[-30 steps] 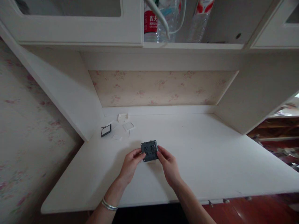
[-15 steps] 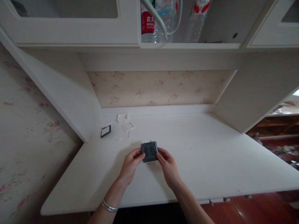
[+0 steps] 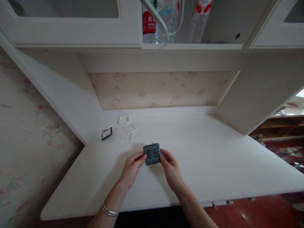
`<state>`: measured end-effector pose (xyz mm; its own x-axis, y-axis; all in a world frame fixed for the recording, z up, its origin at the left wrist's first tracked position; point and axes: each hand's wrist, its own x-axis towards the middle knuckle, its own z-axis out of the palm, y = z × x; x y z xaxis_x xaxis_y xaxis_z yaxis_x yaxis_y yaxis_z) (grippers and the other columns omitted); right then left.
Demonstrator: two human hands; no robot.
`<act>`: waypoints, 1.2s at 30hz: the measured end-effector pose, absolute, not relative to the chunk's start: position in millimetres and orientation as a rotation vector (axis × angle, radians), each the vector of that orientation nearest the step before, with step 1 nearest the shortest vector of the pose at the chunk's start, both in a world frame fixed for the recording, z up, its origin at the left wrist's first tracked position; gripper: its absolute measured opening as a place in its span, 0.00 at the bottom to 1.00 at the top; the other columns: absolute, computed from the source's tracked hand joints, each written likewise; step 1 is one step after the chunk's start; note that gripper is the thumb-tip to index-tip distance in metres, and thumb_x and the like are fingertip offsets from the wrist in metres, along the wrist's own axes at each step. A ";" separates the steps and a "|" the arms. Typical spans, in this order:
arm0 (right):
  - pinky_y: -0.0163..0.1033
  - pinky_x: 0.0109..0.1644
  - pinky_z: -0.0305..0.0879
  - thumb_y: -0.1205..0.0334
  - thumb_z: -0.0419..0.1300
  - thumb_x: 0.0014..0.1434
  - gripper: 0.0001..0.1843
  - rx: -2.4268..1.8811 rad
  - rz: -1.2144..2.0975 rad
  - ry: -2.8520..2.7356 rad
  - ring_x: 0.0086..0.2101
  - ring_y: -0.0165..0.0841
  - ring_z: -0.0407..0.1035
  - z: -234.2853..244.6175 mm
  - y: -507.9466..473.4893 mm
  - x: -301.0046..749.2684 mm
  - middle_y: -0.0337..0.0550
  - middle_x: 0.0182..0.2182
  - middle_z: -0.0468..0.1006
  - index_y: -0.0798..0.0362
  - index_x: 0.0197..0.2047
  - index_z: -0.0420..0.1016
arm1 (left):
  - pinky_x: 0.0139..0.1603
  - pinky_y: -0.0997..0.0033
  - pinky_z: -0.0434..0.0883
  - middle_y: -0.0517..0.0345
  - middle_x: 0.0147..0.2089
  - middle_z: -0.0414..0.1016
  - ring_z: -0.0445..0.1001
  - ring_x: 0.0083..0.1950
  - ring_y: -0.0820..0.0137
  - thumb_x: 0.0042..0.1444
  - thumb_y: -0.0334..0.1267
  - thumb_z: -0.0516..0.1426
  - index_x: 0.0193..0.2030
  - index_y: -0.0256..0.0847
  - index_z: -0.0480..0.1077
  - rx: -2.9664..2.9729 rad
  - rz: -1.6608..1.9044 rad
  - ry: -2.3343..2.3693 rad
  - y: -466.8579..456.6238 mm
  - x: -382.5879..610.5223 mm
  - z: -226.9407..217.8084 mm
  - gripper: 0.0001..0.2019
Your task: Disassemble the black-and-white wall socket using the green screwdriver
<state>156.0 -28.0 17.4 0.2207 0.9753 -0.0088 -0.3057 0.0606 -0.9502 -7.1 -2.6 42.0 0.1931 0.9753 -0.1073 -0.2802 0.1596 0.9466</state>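
Note:
Between my two hands is a dark grey, square wall switch module [image 3: 152, 154], its face with black mechanism parts turned up toward me. My left hand [image 3: 132, 166] pinches its left edge, thumb on the front and fingers behind. On the opposite edge, my right hand [image 3: 170, 166] grips the module the same way. The fingers behind the module are partly hidden. It is held above the white desk [image 3: 201, 158]; whether its lower edge touches the surface, I cannot tell.
To the back left lie a dark square frame [image 3: 106, 134], a small white plastic part [image 3: 123, 120] and several thin white plates [image 3: 129, 129]. A shelf overhead holds plastic bottles [image 3: 149, 23], with a pale cable [image 3: 158, 19] hanging before them. Side panels [image 3: 247, 91] flank the desk.
Both hands keep their hold on the switch module, which is nearly still. My left thumb has shifted slightly toward its edge. The view has moved a little.

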 end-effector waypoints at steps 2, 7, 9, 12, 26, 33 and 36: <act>0.49 0.56 0.60 0.53 0.60 0.55 0.20 -1.052 1.160 -0.830 0.48 0.38 0.68 17.4 -27.6 155.7 0.47 0.47 0.75 0.51 0.49 0.71 | 0.57 0.61 0.64 0.49 0.47 0.78 0.72 0.52 0.62 0.48 0.40 0.64 0.45 0.36 0.76 0.948 1.119 0.923 -2.9 -6.4 42.3 0.17; 0.49 0.55 0.60 0.52 0.60 0.55 0.20 -1.056 1.142 -0.853 0.47 0.38 0.68 18.0 -28.0 155.4 0.47 0.47 0.76 0.50 0.49 0.72 | 0.56 0.64 0.65 0.50 0.45 0.78 0.73 0.50 0.64 0.46 0.39 0.65 0.43 0.37 0.77 0.852 1.133 0.897 -3.6 -6.4 40.8 0.15; 0.49 0.55 0.61 0.52 0.60 0.55 0.20 -1.066 1.129 -0.873 0.47 0.38 0.68 19.1 -28.6 156.0 0.47 0.47 0.76 0.50 0.49 0.72 | 0.56 0.66 0.66 0.50 0.44 0.78 0.73 0.50 0.64 0.46 0.37 0.65 0.41 0.36 0.77 0.795 1.120 0.872 -2.8 -7.2 40.8 0.14; 0.49 0.55 0.61 0.52 0.60 0.55 0.20 -1.077 1.110 -0.905 0.47 0.38 0.69 21.1 -29.4 157.2 0.47 0.47 0.76 0.50 0.49 0.72 | 0.55 0.66 0.67 0.49 0.44 0.78 0.74 0.49 0.64 0.44 0.34 0.66 0.40 0.35 0.78 0.727 1.105 0.851 -0.8 -8.5 41.7 0.14; 0.47 0.54 0.62 0.54 0.60 0.55 0.18 -1.100 1.060 -0.943 0.46 0.38 0.69 27.4 -32.2 156.4 0.46 0.46 0.76 0.51 0.48 0.72 | 0.54 0.66 0.67 0.48 0.46 0.77 0.74 0.48 0.65 0.45 0.35 0.66 0.42 0.35 0.76 0.756 1.162 0.884 -2.2 -5.9 39.8 0.15; 0.49 0.53 0.64 0.54 0.62 0.53 0.18 -1.105 1.025 -0.907 0.45 0.40 0.70 24.8 -29.8 154.3 0.48 0.44 0.77 0.51 0.46 0.73 | 0.51 0.70 0.68 0.47 0.46 0.77 0.74 0.47 0.66 0.44 0.33 0.66 0.42 0.34 0.76 0.710 1.152 0.867 -2.5 -6.6 42.4 0.15; 0.48 0.51 0.65 0.54 0.61 0.54 0.18 -1.104 1.011 -0.941 0.44 0.39 0.71 22.1 -29.4 154.5 0.47 0.44 0.77 0.51 0.47 0.73 | 0.50 0.70 0.69 0.47 0.45 0.77 0.74 0.46 0.67 0.44 0.32 0.66 0.40 0.33 0.76 0.708 1.147 0.886 -2.6 -6.7 43.2 0.14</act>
<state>154.5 -29.4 22.1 0.2703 0.9581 0.0947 -0.1636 0.1426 -0.9762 -6.7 -2.6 43.2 0.1583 0.9618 -0.2232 -0.4589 0.2718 0.8459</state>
